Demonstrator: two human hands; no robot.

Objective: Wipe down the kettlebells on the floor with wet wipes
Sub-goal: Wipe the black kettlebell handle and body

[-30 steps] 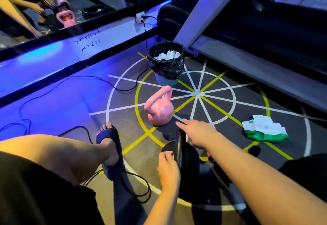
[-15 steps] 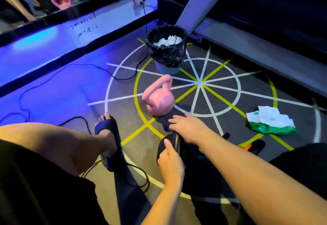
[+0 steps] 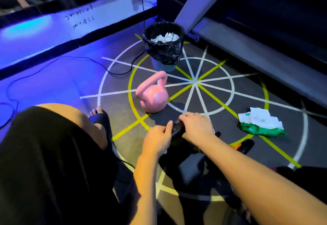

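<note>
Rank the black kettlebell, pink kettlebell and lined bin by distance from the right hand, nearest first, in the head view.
1. black kettlebell: under the right hand, which grips its handle.
2. pink kettlebell: just ahead, slightly left.
3. lined bin: farther ahead, beyond the pink kettlebell.
</note>
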